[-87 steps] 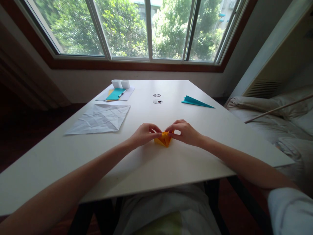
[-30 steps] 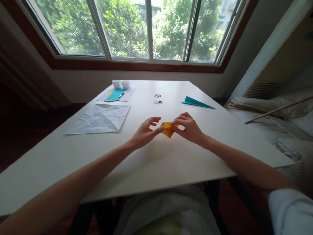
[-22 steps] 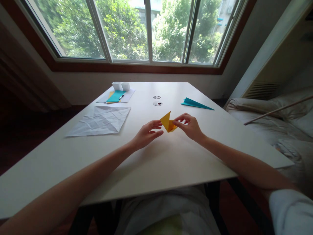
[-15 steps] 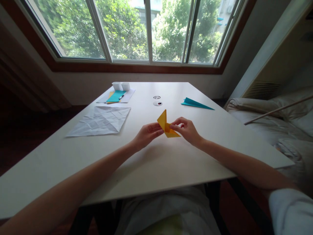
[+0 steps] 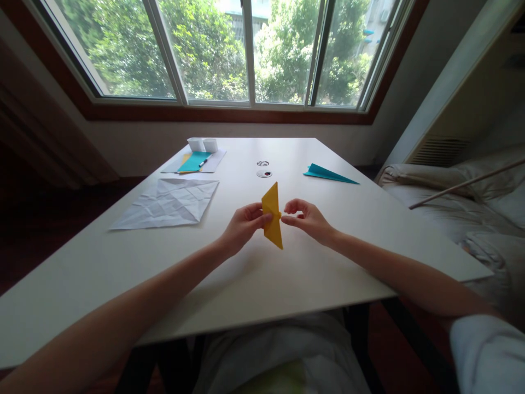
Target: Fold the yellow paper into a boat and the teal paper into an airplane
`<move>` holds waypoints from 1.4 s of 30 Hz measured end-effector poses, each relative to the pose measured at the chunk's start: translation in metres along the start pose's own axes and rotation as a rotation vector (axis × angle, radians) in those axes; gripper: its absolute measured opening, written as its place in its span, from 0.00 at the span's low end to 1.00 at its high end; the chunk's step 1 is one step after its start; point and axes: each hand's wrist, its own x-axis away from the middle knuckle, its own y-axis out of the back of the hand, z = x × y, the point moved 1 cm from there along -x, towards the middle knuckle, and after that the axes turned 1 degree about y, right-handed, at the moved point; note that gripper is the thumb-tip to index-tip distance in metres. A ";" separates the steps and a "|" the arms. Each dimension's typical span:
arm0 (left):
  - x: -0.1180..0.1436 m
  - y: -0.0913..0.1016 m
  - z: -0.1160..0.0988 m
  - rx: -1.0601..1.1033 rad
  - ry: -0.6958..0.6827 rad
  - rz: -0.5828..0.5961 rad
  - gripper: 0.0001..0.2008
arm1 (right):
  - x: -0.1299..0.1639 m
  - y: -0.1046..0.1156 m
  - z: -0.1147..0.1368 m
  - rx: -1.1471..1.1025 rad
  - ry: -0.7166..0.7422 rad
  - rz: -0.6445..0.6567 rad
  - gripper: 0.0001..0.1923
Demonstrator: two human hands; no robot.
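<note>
A yellow folded paper boat [image 5: 270, 210] is held up on its side above the table, its long flat face toward me and a small nub on its right edge. My left hand [image 5: 245, 225] pinches it from the left, thumb on the near face and fingers behind. Just right of that nub is my right hand [image 5: 307, 220], thumb and curled forefinger apart; whether the thumb tip brushes the paper I cannot tell.
On the white table [image 5: 229, 295] lie a creased white sheet [image 5: 176, 201], a teal paper plane [image 5: 328, 173] and two round discs, one a pale disc [image 5: 262, 173]. At the back left, teal paper [image 5: 192, 161] and a pen [image 5: 205, 160] lie near two white cups [image 5: 210, 145].
The boat has turned from an opened-out view to a flat side facing me. My left thumb now presses on its front, and my right fingers have come off it.
</note>
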 end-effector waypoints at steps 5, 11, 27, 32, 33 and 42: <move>0.004 -0.004 -0.001 -0.131 0.027 -0.035 0.23 | 0.000 -0.003 -0.002 -0.158 -0.078 0.121 0.17; 0.004 -0.005 0.001 -0.252 0.059 0.033 0.17 | -0.002 -0.002 -0.002 -0.287 -0.119 0.033 0.12; 0.003 -0.008 0.004 -0.331 0.175 0.014 0.14 | 0.005 -0.013 -0.005 -0.464 -0.178 0.075 0.10; 0.004 -0.008 0.004 -0.310 0.194 0.007 0.14 | 0.003 -0.011 -0.007 -0.415 -0.230 0.092 0.12; 0.004 -0.009 0.004 -0.308 0.197 0.007 0.14 | 0.003 -0.011 -0.007 -0.426 -0.235 0.082 0.12; 0.004 -0.009 0.005 -0.297 0.233 0.032 0.13 | 0.001 -0.010 -0.010 -0.511 -0.231 -0.003 0.13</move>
